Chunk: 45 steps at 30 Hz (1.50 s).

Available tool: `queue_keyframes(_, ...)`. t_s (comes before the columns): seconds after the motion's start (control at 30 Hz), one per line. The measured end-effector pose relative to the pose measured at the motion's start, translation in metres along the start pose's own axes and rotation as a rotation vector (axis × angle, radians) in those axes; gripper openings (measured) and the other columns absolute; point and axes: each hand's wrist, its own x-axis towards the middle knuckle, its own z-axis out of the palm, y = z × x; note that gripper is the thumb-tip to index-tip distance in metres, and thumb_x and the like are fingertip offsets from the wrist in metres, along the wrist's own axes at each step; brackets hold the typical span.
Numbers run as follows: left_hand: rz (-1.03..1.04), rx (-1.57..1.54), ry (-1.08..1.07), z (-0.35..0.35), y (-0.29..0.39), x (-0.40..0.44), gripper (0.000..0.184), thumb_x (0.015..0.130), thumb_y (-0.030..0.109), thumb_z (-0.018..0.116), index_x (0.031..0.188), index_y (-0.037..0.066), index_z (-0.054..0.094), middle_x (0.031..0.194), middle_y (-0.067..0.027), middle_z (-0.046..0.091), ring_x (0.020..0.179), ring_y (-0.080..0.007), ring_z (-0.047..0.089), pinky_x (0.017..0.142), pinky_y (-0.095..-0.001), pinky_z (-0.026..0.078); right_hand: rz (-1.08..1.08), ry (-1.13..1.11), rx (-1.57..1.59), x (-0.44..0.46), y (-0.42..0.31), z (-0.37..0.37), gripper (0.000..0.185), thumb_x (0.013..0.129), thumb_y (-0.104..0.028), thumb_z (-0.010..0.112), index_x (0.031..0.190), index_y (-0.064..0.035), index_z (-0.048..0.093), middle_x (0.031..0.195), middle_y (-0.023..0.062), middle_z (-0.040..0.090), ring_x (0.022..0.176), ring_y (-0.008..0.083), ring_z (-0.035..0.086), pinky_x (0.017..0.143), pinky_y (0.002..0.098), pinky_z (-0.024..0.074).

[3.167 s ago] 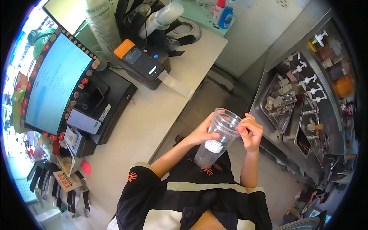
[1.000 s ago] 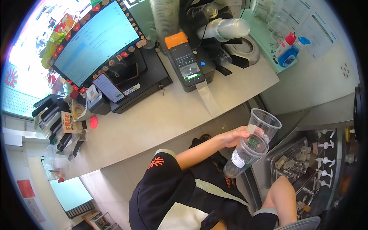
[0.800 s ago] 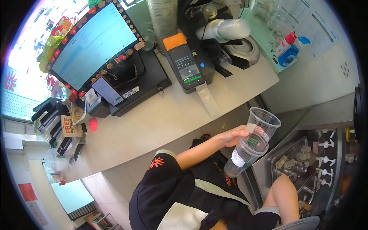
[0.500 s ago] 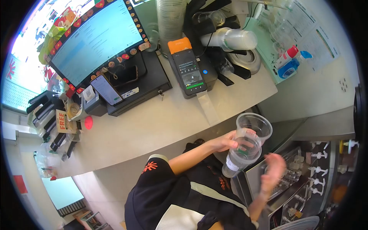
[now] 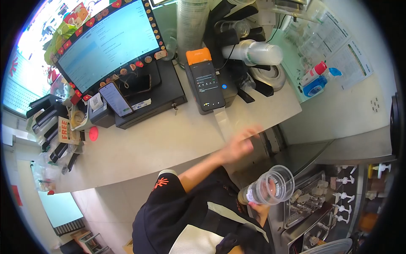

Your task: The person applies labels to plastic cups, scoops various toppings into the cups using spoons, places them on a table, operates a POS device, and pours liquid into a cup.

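Observation:
My right hand [image 5: 261, 210] is wrapped round nested clear plastic cups [image 5: 275, 186], held tilted in front of my body. A white label [image 5: 250, 195] sticks to the lower cup. My left hand [image 5: 239, 148] is off the cups, over the counter's front edge, blurred by motion with its fingers stretched out. Nearest to it is a white paper strip [image 5: 223, 122] hanging from the handheld payment terminal [image 5: 206, 80] with the orange top. Whether the fingers touch the strip, I cannot tell.
A monitor [image 5: 110, 46] and a phone [image 5: 115, 99] stand by a black cash drawer [image 5: 154, 108] on the counter [image 5: 160, 142]. Stacked cups [image 5: 192, 25] rise behind the terminal. To the right are pump dispensers [image 5: 344, 197] and a metal tray [image 5: 311, 203].
My left hand has let go of the cups and moved up towards the paper strip. My right hand has taken hold of the cups, which are now lower.

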Motion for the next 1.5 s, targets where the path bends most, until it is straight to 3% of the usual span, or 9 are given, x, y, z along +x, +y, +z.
queue_keyframes(0.03, -0.016, 0.174, 0.239, -0.026, 0.0, 0.009, 0.043, 0.082, 0.031, 0.041, 0.114, 0.002, 0.042, 0.118, -0.0119, 0.044, 0.103, -0.0233, 0.045, 0.085, -0.0325, 0.034, -0.032, -0.009, 0.019, 0.0, -0.001, 0.0, 0.095, 0.046, -0.01, 0.079, 0.124, 0.0003, 0.026, 0.117, 0.0126, 0.041, 0.104, 0.0234, 0.045, 0.088, 0.0337, 0.0376)
queue_keyframes(0.07, 0.165, 0.514, 0.446, -0.058, -0.007, 0.021, 0.036, 0.08, 0.019, 0.039, 0.111, 0.001, 0.045, 0.111, -0.0114, 0.048, 0.095, -0.0213, 0.048, 0.082, -0.0311, 0.036, -0.058, -0.015, 0.027, 0.003, -0.001, 0.0, 0.095, 0.046, -0.01, 0.079, 0.124, 0.0004, 0.027, 0.116, 0.0126, 0.041, 0.103, 0.0234, 0.045, 0.088, 0.0337, 0.0376)
queue_keyframes(0.17, 0.085, 1.048, 0.808, -0.122, -0.009, 0.034, 0.033, 0.08, 0.022, 0.045, 0.111, 0.011, 0.05, 0.106, -0.0111, 0.048, 0.094, -0.0279, 0.047, 0.08, -0.0365, 0.038, -0.095, -0.017, 0.041, 0.005, -0.002, 0.0, 0.093, 0.047, -0.011, 0.079, 0.124, 0.0006, 0.027, 0.116, 0.0127, 0.041, 0.103, 0.0234, 0.046, 0.088, 0.0338, 0.0375)
queue_keyframes(0.2, 0.087, 1.046, 0.807, -0.134, -0.01, 0.037, 0.033, 0.08, 0.022, 0.045, 0.111, 0.011, 0.05, 0.106, -0.0111, 0.048, 0.094, -0.0279, 0.047, 0.08, -0.0365, 0.038, -0.101, -0.016, 0.045, 0.005, -0.002, 0.0, 0.093, 0.047, -0.011, 0.079, 0.124, 0.0006, 0.028, 0.116, 0.0127, 0.042, 0.103, 0.0234, 0.046, 0.088, 0.0338, 0.0375)
queue_keyframes(0.27, -0.197, 1.147, 0.813, -0.15, -0.012, 0.042, 0.033, 0.082, 0.029, 0.043, 0.112, 0.019, 0.051, 0.108, -0.0102, 0.046, 0.097, -0.0288, 0.045, 0.08, -0.0398, 0.037, -0.125, -0.018, 0.05, 0.007, -0.003, 0.002, 0.092, 0.047, -0.011, 0.079, 0.123, 0.0007, 0.028, 0.115, 0.0127, 0.042, 0.103, 0.0234, 0.046, 0.088, 0.0339, 0.0374)
queue_keyframes(0.47, -0.291, 1.296, 0.724, -0.168, -0.022, 0.047, 0.034, 0.082, 0.034, 0.039, 0.112, 0.023, 0.05, 0.106, -0.0064, 0.049, 0.096, -0.0283, 0.047, 0.077, -0.0415, 0.038, -0.148, 0.014, 0.065, 0.009, -0.006, 0.006, 0.089, 0.048, -0.013, 0.078, 0.122, 0.0013, 0.03, 0.113, 0.0128, 0.044, 0.102, 0.0236, 0.046, 0.088, 0.0341, 0.0374)
queue_keyframes(0.87, -0.053, 1.071, 0.689, -0.179, -0.023, 0.044, 0.034, 0.084, 0.025, 0.032, 0.11, 0.015, 0.051, 0.103, -0.0093, 0.053, 0.093, -0.0294, 0.049, 0.08, -0.0379, 0.038, -0.124, 0.037, 0.032, -0.002, 0.002, -0.005, 0.09, 0.048, -0.014, 0.078, 0.122, 0.0017, 0.029, 0.112, 0.0128, 0.045, 0.102, 0.0238, 0.047, 0.088, 0.0341, 0.0375)
queue_keyframes(1.5, -0.026, 0.953, 0.63, -0.186, -0.019, 0.042, 0.035, 0.085, 0.023, 0.03, 0.109, 0.011, 0.051, 0.102, -0.0137, 0.053, 0.093, -0.0314, 0.049, 0.083, -0.0366, 0.037, -0.134, 0.089, -0.006, -0.008, 0.01, -0.007, 0.092, 0.048, -0.016, 0.078, 0.123, 0.0017, 0.028, 0.113, 0.0126, 0.044, 0.102, 0.0241, 0.047, 0.088, 0.0349, 0.0375)
